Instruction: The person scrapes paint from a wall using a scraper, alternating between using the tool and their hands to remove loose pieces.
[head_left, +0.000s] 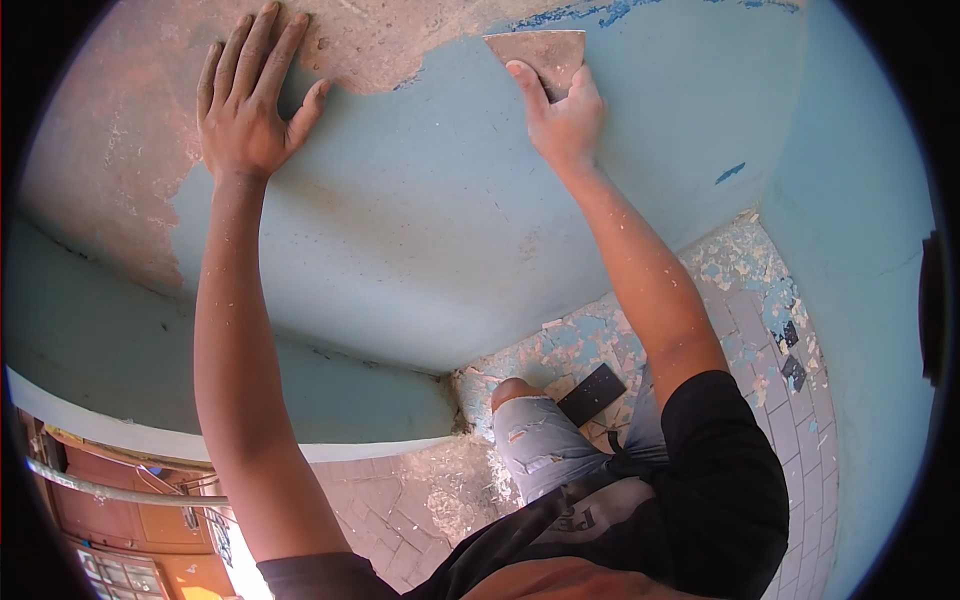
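My left hand [250, 110] lies flat with fingers stretched out on the wall, where bare plaster [110, 190] meets the blue paint. To the right, my right hand [568, 118] grips a putty knife [545, 55] with a wide, dusty blade. The blade rests near the upper part of the blue painted wall [420, 220], just under a ragged dark-blue strip [580, 15] along the edge of the stripped area. Fingers behind the blade are hidden; the thumb shows on its near side.
Paint flakes [580, 345] litter the tiled floor [760, 350] along the wall's foot. A dark flat rectangular piece [592, 395] lies by my knee. A blue side wall [860, 250] stands at right, a ledge [370, 400] at left. Orange-brown doors [130, 510] show lower left.
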